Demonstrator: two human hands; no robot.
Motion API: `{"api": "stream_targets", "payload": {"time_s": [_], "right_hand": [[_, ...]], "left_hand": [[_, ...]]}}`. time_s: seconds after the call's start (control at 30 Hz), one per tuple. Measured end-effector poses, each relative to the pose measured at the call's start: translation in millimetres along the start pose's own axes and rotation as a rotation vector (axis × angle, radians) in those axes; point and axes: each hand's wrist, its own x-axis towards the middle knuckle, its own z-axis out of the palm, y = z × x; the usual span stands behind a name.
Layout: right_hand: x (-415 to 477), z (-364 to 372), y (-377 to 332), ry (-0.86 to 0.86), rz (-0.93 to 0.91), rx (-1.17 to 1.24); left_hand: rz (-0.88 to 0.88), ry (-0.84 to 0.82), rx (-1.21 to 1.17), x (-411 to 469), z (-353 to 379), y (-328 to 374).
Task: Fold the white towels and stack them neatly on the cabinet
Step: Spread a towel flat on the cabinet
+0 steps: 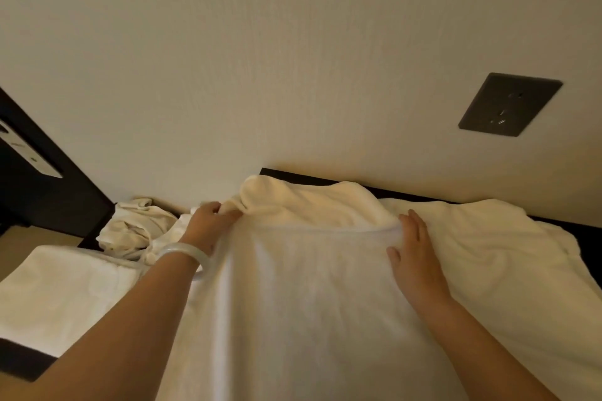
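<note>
We note both arms extended forward: left hand (208, 225) pinches the towel (309, 286), right hand (413, 251) flat, fingers straight

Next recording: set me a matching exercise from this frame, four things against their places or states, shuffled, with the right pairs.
Things:
1. left hand
2. right hand
3. crumpled cloth
4. socket plate

Places or states:
A. dark, fixed on the wall at upper right
B. lies flat, fingers straight, on the spread towel
C. pinches the spread towel's far edge
D. bunched up at the left, by the wall

Pairs: 1-C, 2-B, 3-D, 4-A.
</note>
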Motion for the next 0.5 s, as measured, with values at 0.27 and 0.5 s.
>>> {"api": "stream_targets", "payload": {"time_s": [0.27,0.5], "right_hand": [[-9,10,22,-0.139,-0.23,-0.205],[14,13,30,-0.193,-0.198,-0.354]], "left_hand": [[-0.277,-0.347,-0.345,2,-39,-25],[0.232,0.237,0.358,-12,-8,-13]]}}
